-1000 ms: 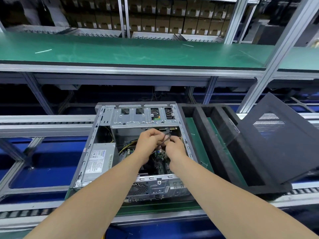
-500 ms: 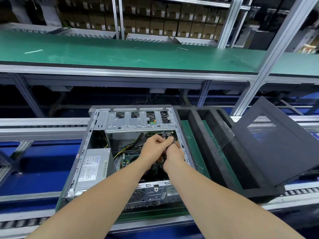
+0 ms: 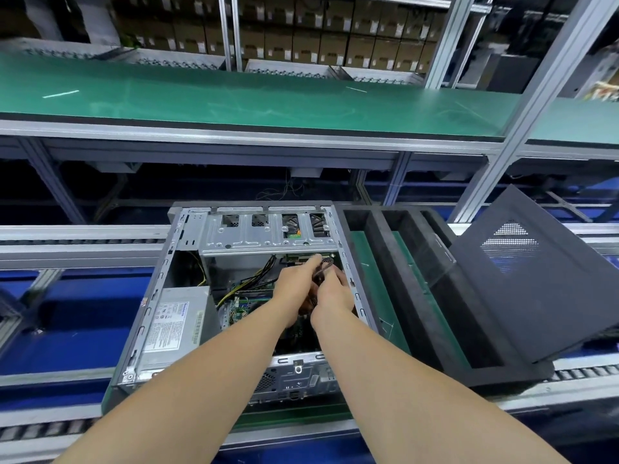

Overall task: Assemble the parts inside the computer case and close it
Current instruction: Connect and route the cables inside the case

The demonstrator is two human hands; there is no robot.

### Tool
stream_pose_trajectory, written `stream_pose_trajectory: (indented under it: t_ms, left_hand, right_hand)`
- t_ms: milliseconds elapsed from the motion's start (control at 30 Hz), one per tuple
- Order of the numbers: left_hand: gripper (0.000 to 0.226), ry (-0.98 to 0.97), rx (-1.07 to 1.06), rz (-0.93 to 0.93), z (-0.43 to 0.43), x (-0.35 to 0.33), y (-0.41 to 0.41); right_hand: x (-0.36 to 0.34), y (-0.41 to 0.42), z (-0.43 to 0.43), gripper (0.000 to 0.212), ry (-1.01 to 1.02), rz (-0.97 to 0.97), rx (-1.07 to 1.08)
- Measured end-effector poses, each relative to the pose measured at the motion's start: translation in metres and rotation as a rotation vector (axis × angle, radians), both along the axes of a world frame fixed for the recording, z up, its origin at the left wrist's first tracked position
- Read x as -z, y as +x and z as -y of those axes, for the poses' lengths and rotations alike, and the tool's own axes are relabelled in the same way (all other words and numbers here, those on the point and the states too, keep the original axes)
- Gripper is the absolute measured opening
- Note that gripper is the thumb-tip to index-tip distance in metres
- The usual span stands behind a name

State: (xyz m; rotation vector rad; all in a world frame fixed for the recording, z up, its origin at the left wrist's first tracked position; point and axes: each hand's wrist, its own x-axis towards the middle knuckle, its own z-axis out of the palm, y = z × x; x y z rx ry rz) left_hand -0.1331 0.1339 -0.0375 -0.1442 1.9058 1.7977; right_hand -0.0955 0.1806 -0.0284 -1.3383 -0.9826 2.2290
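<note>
Two hands: the left hand [image 3: 294, 289] and the right hand [image 3: 335, 294] were both inside the far right corner of the open case, close together, forearms bare.
Left hand: fingers reached toward the drive cage, their tips pinching the black cable [image 3: 322, 266] near its plug end.
Right hand: just beside the left, fingers curled round a lower loop of the same cable.
Computer case [image 3: 155, 296]: grey, lay on its side with the open face up, on a green mat over the roller conveyor [image 3: 582, 375].
Drive cage [image 3: 268, 236]: silver metal, spanned the far end of the case, just beyond the hands.
Power supply [image 3: 176, 324]: silver box with a white label, in the near left corner of the case.
Motherboard [image 3: 239, 308]: green, largely hidden by the forearms; yellow-and-black wires ran above it.
Foam tray [image 3: 502, 376]: black, with long compartments, just beside the case on its right.
Side panel [image 3: 542, 289]: black, with a perforated vent, off the case. It leaned tilted against the tray's right side.
Worktop [image 3: 234, 98]: green-surfaced, on the level beyond the conveyor and above it.
Cardboard boxes [image 3: 301, 38]: brown, in rows on shelving behind the worktop.
</note>
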Motion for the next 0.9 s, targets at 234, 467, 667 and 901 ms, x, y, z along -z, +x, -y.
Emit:
stream_pose_trajectory:
  t_ms: [234,467,667,901]
  left_hand:
    - [0.031,0.069,0.002,0.027,-0.008,0.004,-0.006]
    - [0.009,0.116,-0.043,0.082,-0.01,0.0,-0.003]
    - [0.011,0.137,0.006,0.183,-0.006,-0.003,-0.008]
    - [0.02,0.119,-0.003,0.183,-0.009,-0.003,-0.009]
  right_hand:
    - [0.009,-0.006,0.0,0.02,0.024,-0.05,0.107]
    - [0.016,-0.011,-0.002,0.012,-0.01,-0.048,0.085]
    - [0.016,-0.01,-0.009,0.018,-0.171,-0.03,0.077]
    - [0.014,-0.009,-0.009,0.021,-0.197,-0.055,0.044]
